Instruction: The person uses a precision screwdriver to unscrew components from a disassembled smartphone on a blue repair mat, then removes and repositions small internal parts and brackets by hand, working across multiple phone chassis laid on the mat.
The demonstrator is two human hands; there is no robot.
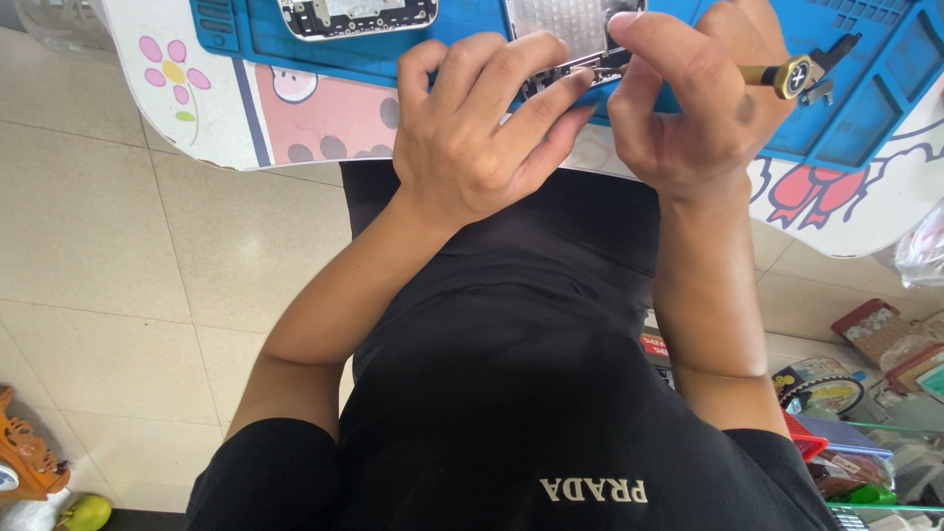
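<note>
Two patterned things frame your work: the table top (324,118), white with a pink panel, a pink flower at its left edge and red cartoon shapes at the right, and the blue work mat (865,98) laid on it, moulded with small compartments along its far right. Down at the right of the floor sits a clutter of coloured packages (875,334), a red-edged box among them, and a round printed label (816,383) nearer your leg.

Your left hand (472,138) rests at the mat's near edge, fingers curled and pressed together onto a small dark metal part (580,71), which lies just under the fingertips, between both hands. Your right hand (698,108) is closed around a screwdriver (792,77); only its brass-coloured end cap with a cross mark shows, sticking out to the right past your knuckles. The tip is hidden behind your fingers, so you cannot tell where it touches.

Beyond your left hand an opened phone body (359,15) lies on the mat, well apart from the part. A perforated silver plate (560,20) sits just behind it. A small black bracket (836,54) lies beside the screwdriver's cap.
</note>
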